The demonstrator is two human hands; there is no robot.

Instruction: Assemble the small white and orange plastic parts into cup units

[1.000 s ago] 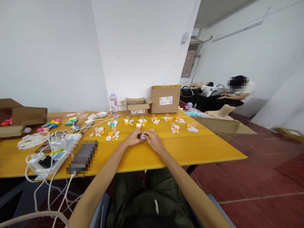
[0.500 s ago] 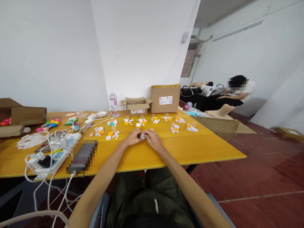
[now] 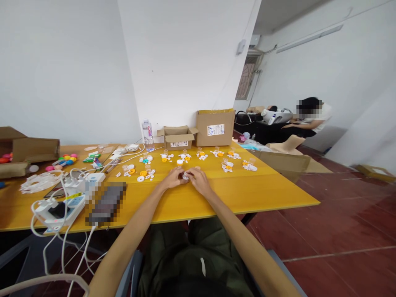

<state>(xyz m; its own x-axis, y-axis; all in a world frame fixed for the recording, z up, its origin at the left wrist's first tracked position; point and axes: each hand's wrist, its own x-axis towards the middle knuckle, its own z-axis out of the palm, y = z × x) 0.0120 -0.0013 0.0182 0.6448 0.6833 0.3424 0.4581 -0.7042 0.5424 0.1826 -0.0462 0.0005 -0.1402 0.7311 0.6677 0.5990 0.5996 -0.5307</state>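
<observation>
My left hand (image 3: 173,179) and my right hand (image 3: 198,179) meet over the yellow table (image 3: 253,194), fingers closed around a small whitish plastic piece (image 3: 185,176). Its exact shape is mostly hidden by the fingers. Just beyond my left hand stands a small white round cap (image 3: 180,163). Past the hands lie several little clusters of white and orange plastic parts with small clear cups, such as an orange ring (image 3: 143,173), a white ring (image 3: 141,179) and a teal ring (image 3: 145,161).
A small open carton (image 3: 179,138) and a larger cardboard box (image 3: 215,128) stand at the back beside a water bottle (image 3: 147,135). To the left are a power strip (image 3: 66,212) with tangled cables, a phone (image 3: 107,203) and coloured balls (image 3: 68,159). A person (image 3: 312,115) sits far right.
Both hands stay in the same place around the small piece, with the right fingers shifted slightly. The whole view has moved very little.
</observation>
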